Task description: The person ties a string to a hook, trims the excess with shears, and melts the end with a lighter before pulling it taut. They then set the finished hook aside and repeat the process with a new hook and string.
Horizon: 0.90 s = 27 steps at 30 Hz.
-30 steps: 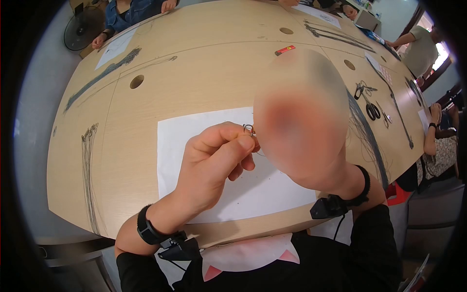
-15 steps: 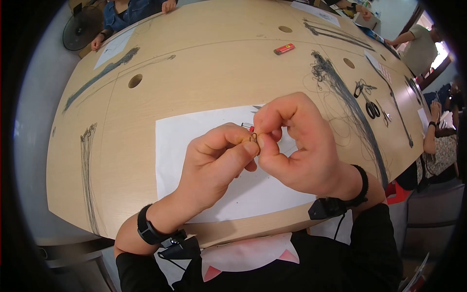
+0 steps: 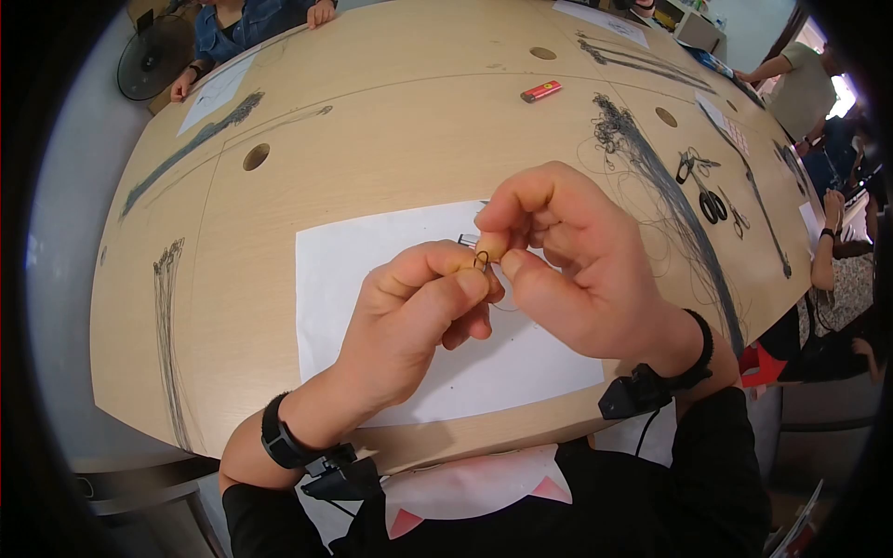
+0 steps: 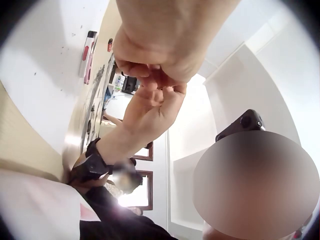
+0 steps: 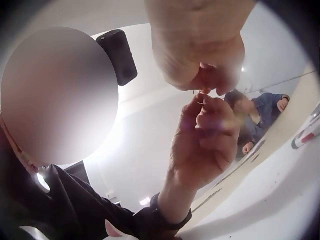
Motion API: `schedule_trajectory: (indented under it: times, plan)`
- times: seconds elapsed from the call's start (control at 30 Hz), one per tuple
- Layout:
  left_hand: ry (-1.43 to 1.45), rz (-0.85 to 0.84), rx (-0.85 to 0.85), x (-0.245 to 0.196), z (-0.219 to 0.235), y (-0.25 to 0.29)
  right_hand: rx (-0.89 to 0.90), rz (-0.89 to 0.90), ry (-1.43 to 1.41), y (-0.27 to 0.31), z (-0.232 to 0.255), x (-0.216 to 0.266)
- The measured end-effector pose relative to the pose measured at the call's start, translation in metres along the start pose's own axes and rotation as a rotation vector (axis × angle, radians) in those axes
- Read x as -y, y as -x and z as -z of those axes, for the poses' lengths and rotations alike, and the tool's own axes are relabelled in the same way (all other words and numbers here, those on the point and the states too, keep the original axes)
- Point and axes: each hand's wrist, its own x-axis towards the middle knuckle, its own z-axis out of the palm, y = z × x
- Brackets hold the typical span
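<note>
Over the white paper (image 3: 372,381), my left hand (image 3: 400,312) pinches a thin dark cord between thumb and index finger. A small loop of the cord (image 3: 481,259) stands up from those fingertips. My right hand (image 3: 591,270) meets it from the right, thumb and index fingertips pinching close at the loop, other fingers curled. Both wrist views show the two hands' fingertips meeting; the cord is mostly hidden by fingers there. A red-and-white pen-like tool with a dark end (image 4: 88,57) lies on the paper beyond the hands.
A red lighter-like item (image 3: 540,91) lies farther back. Bundles of dark cord lie at right (image 3: 665,195), far left (image 3: 191,153) and near left (image 3: 166,325). Black-handled scissors (image 3: 713,206) lie at right. Other people sit around the table (image 3: 372,158), which has round holes.
My right hand's fingers have shifted slightly up and spread a little from the left fingertips since half a second ago. The cord loop shows more plainly; my left hand stays nearly in place.
</note>
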Motion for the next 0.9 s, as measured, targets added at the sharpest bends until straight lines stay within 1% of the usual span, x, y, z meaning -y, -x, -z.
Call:
schedule_trajectory:
  times: [0.03,0.17,0.23,0.37,0.43,0.57,0.63,0.67,0.73,0.83,0.9]
  plan:
    - [0.024,-0.002,0.011,-0.0001,0.0003,-0.0003,0.026,-0.026,-0.05,-0.0007,0.0016,0.0006]
    - [0.065,0.025,0.03,-0.0007,0.0013,-0.0009,0.051,-0.013,-0.025,-0.0023,0.0037,0.002]
    - [0.031,0.011,0.034,0.0,0.0013,-0.001,0.062,-0.044,0.031,-0.0026,0.0044,0.0033]
    - [-0.004,-0.029,0.04,0.0015,0.0023,-0.0018,0.067,-0.043,0.126,-0.0014,0.0051,0.0036]
    - [0.006,-0.01,0.016,0.0003,0.002,-0.0019,0.025,-0.029,0.143,-0.0013,0.0042,0.005]
    - [0.021,-0.031,0.033,0.0007,0.0018,-0.0016,0.0,-0.086,0.083,-0.0029,0.0074,0.0074]
    - [0.043,0.003,0.01,0.0002,0.001,-0.0011,0.048,-0.102,0.075,-0.0032,0.0086,0.008]
    - [0.043,0.003,0.011,0.0004,0.001,-0.0012,0.048,-0.102,0.075,-0.0029,0.0087,0.008]
    - [0.04,0.011,0.017,0.001,0.0012,-0.0015,0.074,-0.053,0.206,-0.002,0.0083,0.0075]
    - [-0.003,-0.017,0.017,0.0018,0.0016,-0.0022,0.062,-0.054,0.177,-0.0004,0.0039,0.0064]
    - [0.012,-0.001,0.013,0.0014,0.0021,-0.0023,0.056,-0.057,0.162,0.0,0.0031,0.0061]
